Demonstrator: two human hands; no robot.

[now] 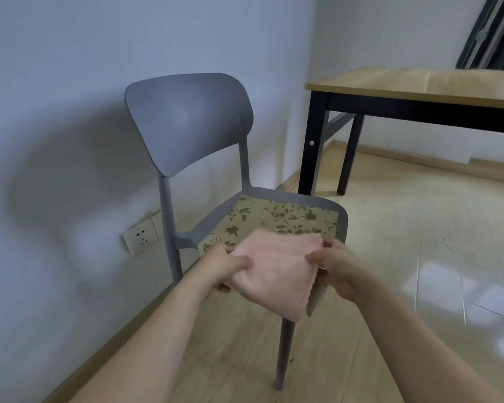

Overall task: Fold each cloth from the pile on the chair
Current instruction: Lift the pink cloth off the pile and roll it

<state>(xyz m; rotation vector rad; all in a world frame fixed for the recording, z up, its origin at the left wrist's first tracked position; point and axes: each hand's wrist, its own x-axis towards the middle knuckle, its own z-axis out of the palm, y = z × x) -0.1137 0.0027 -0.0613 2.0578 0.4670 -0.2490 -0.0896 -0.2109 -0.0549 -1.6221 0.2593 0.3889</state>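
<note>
Over the grey plastic chair (186, 117), front edge at six o'clock, left hand (226, 264) and right hand (339, 267) each pinch a side of the small pink terry cloth (274, 269), likely stretching it flat for a fold; beneath lies a beige leaf-print cloth (277, 218), probably waiting its turn.

Both hands, left hand (226, 264) and right hand (339, 269), grip pink cloth (274, 271) above grey chair (186, 120), floral cloth (274, 218) on seat.

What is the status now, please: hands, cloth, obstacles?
Left hand and right hand both grip the pink cloth, held above the chair front edge. Floral cloth lies spread on the seat. Nothing in the way.
</note>
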